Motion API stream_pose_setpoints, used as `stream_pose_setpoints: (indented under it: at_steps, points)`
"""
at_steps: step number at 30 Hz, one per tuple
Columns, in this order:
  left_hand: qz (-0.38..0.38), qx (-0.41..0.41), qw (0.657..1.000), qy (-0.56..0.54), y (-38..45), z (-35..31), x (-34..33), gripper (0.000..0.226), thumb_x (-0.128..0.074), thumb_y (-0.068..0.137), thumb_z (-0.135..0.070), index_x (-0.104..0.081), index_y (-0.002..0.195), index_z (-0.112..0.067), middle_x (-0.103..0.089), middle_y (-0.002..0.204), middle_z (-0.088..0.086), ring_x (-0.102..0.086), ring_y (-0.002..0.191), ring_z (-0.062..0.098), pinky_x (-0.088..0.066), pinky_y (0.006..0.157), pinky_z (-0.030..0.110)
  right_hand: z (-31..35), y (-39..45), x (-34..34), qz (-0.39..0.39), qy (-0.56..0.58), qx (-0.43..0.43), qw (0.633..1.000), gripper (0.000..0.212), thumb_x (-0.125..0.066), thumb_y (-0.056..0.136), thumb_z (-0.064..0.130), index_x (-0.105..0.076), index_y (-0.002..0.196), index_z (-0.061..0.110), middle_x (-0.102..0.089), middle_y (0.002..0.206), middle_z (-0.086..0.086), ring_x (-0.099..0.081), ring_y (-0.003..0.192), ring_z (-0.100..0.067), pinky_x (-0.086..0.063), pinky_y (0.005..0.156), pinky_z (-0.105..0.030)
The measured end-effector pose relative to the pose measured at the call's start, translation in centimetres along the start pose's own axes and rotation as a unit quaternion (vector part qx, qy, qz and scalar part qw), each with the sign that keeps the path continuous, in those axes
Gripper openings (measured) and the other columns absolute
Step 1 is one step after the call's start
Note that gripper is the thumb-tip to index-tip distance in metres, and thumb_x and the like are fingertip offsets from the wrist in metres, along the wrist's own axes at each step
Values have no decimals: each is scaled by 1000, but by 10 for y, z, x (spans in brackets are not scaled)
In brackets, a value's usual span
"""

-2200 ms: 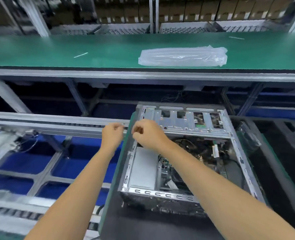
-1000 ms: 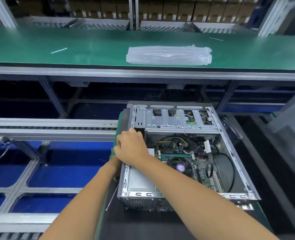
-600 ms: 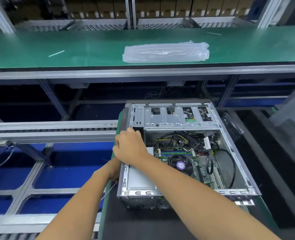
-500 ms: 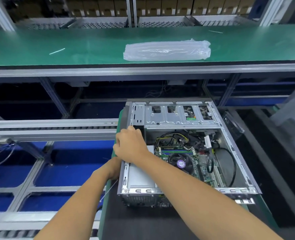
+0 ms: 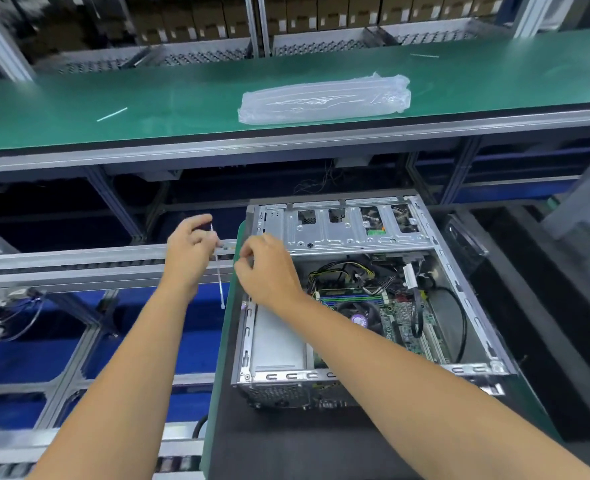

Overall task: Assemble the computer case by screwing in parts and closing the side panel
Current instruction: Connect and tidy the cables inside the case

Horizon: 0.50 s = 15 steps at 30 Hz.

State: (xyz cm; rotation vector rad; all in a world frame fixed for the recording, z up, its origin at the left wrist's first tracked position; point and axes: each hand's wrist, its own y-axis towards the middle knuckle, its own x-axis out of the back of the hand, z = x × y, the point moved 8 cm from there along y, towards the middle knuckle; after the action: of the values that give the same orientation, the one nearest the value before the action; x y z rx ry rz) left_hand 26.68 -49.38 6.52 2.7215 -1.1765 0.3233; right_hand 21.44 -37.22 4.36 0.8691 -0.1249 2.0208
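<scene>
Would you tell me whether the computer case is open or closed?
Open: the computer case has no side panel on, exposing the motherboard.

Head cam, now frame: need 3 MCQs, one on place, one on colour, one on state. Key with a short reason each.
1. Where does the clear plastic bag lie?
A. inside the computer case
B. on the green bench top beyond the case
C. on the roller conveyor at left

2. What colour is the thin cable tie held by the left hand?
A. white
B. red
C. black

3. What is the state of the computer case?
A. side panel closed
B. standing upright, panel on
C. lying on its side, open, board showing

Answers:
1. B: the bag rests on the green bench top, well behind the case.
2. A: the strip hanging below the left hand's fingers reads white against the blue background.
3. C: the motherboard, cables and fan are visible from above, with no panel over them; the right hand hovers at the case's near-left corner.
</scene>
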Motion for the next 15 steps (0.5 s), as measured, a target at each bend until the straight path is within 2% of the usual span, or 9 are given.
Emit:
stream_pose_setpoints:
  at_steps: [2,5,8,10,12,13,15]
  points:
    - [-5,-50,998,-38,2,-26,-14,29,-48,90,-1,-66,96,-23,-65,75,-2,-55,69,5,-45,68,23,-4,7,15,12,107,-51,993,23,-49,98,26,-61,108,10,-61,102,-1,-55,93,-17,-45,77,-34]
    - [24,-98,989,-106,-2,-63,-64,24,-50,91,-3,-66,87,-20,-68,68,-6,-61,61,6,-49,52,22,-13,16,55,4,217,-82,973,27,-41,104,28,-61,114,12,-66,96,-1,-62,87,-15,-50,77,-35]
    - [41,-112,987,-107,-15,-75,-117,21,-53,91,-2,-66,86,-17,-70,76,2,-62,65,11,-51,58,25,-44,15,113,-32,185,-83,979,27,-41,104,15,-64,101,1,-59,73,1,-55,68,-12,-47,68,-33]
    - [41,-126,990,-46,-23,-75,-149,20,-54,90,-3,-64,85,-19,-67,78,3,-62,68,17,-52,63,28,-78,5,155,-64,114,-103,986,21,-41,104,12,-61,104,4,-56,81,2,-52,75,-14,-39,68,-31]
    - [73,-122,989,53,-35,-65,-188,12,-56,89,-10,-61,82,-18,-64,74,4,-61,69,23,-51,63,33,-118,-10,195,-99,72,-156,980,12,-39,102,8,-47,110,11,-54,88,-5,-47,72,-20,-35,61,-32]
    - [122,-114,979,116,-45,-55,-214,11,-57,89,-15,-61,79,-16,-62,70,3,-60,66,22,-48,58,30,-135,-19,215,-116,68,-179,975,11,-38,100,4,-41,106,12,-52,85,-9,-44,67,-22,-32,57,-33]
    - [241,-107,932,249,-71,-29,-262,20,-61,87,-30,-62,76,-14,-61,65,-1,-57,63,18,-40,50,22,-160,-33,245,-133,60,-208,967,16,-38,96,-2,-36,100,13,-53,84,-13,-39,63,-22,-30,56,-34]
